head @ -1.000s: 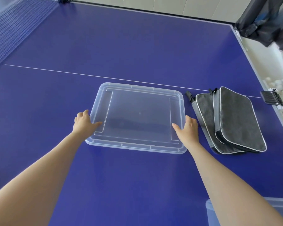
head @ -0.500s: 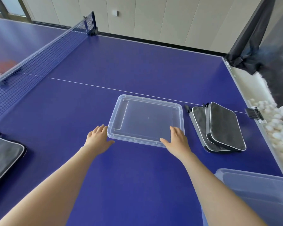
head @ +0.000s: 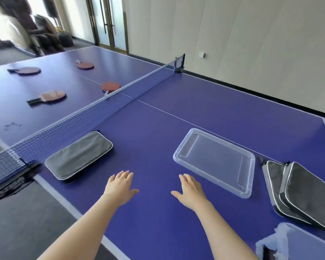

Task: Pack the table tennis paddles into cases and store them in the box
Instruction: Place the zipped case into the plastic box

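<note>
A clear plastic lid [head: 216, 162] lies flat on the blue table. My right hand [head: 190, 190] hovers just left of its near corner, fingers straight, holding nothing. My left hand [head: 120, 186] is spread over bare table, also empty. A grey paddle case [head: 79, 156] lies by the net on the left. Two more grey cases [head: 300, 194] overlap on the right. A clear box [head: 298, 243] shows at the bottom right corner. Several red paddles lie beyond the net, the nearest paddle [head: 110, 86] right behind it.
The net [head: 94, 113] crosses the table diagonally, with its clamp at the left edge. The table's near edge and grey floor [head: 26, 222] are at the lower left. A wall and glass doors stand behind.
Both hands have come off the lid and drawn back left of it. The view has swung left and up, bringing the net, the left case and the far paddles into sight.
</note>
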Motion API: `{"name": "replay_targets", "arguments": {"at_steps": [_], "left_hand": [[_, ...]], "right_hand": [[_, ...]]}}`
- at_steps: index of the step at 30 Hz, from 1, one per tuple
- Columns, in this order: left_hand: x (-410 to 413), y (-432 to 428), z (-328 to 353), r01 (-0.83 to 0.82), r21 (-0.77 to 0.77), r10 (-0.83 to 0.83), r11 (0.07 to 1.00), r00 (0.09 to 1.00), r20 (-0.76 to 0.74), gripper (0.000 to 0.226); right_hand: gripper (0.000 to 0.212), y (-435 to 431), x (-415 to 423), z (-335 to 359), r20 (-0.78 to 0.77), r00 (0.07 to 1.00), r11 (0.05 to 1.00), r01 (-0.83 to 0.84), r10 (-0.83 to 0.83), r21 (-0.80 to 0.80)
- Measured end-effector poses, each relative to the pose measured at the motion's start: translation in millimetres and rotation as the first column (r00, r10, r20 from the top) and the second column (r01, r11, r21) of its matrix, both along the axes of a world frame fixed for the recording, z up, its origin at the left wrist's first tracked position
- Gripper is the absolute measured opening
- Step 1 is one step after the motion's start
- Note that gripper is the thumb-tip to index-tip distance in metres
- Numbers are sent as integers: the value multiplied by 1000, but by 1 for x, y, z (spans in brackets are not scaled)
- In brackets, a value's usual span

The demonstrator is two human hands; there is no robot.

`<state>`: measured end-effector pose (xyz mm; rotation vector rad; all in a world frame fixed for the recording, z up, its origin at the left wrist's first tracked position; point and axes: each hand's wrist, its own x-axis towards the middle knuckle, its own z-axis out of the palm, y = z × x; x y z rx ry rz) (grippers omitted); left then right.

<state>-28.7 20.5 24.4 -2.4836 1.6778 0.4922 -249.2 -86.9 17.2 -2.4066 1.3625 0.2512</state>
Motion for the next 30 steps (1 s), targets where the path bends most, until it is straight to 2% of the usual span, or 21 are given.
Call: {"name": "replay_targets", "arguments": {"at_steps": [8, 12, 16, 23, 27, 30], "left_hand": [[55, 107, -5, -268, 5, 268, 963, 963, -19, 77], [100, 142, -5, -390, -33, 388, 920, 920, -50, 76], [161, 165, -6, -440, -84, 434, 894, 897, -77, 76], [283, 199, -15, -461, -76, 446, 884, 880, -163, 77], [330, 191, -23, -399, -67, 378, 915, 902, -207, 76], [345, 167, -28, -339, -72, 301, 938, 901, -312, 75]], "right_hand": [[75, 49, 80, -13, 8, 979, 977, -206, 206, 46], [74, 63, 125, -13, -6, 968, 967, -251, 251, 46], [74, 73, 188, -15, 13, 965, 965, -263, 262, 26], [75, 103, 285, -33, -9, 992, 992, -126, 126, 26], [75, 117, 319, -39, -12, 999, 999, -36, 37, 31], [76, 120, 330, -41, -5, 999, 997, 51, -51, 60]]}}
